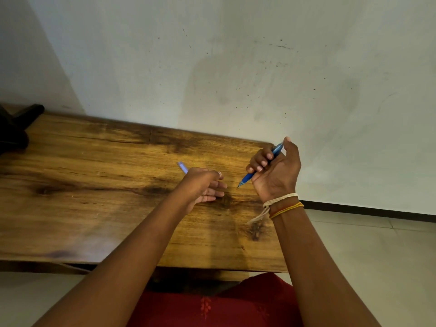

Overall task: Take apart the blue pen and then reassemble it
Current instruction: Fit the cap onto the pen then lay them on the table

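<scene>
Blue pen [262,164] in right hand [276,171], pale cap [182,166] (blurred) in left hand [203,187], above wooden table [94,185].

- Blue plastic pen body [271,158]: middle hidden by curled right hand [276,171] fingers.
- Pale lilac pen piece [182,166]: blurred, mostly hidden behind left hand [203,187]; identity unclear.
- Dark object [16,128] at worktop's [94,185] left end: cut off by frame edge, can't identify.
</scene>
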